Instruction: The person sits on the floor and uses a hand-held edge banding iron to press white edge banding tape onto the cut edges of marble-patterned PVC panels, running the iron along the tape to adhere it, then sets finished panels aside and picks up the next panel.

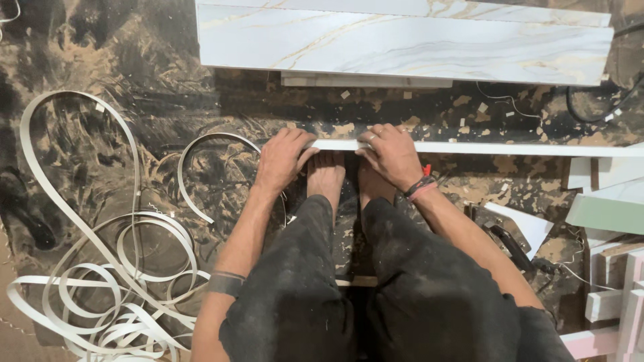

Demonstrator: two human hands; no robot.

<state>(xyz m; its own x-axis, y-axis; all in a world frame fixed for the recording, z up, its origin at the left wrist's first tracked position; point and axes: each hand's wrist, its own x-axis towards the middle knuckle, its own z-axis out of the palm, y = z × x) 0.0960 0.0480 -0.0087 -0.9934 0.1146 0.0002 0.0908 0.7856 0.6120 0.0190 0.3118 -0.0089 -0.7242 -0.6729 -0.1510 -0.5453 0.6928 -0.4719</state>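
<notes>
Head view, looking down on a squatting person. The left hand (283, 158) and right hand (391, 155) rest side by side on a long white board (483, 148) standing on edge across the floor (100, 60), just ahead of the bare feet (327, 175). Both hands curl over the board's top edge, fingers closed and pressing on it; the left hand sits at the board's left end, where a white strip (201, 144) leaves the board and curves away to the left. The strip joins a loose tangle of coils (114, 288) at lower left. The board runs right to the frame edge. A marble-patterned panel (402, 43) lies flat beyond it, well apart. A dark cable (590, 107) curves at upper right, and pale offcuts (610, 201) are stacked at the right edge.
</notes>
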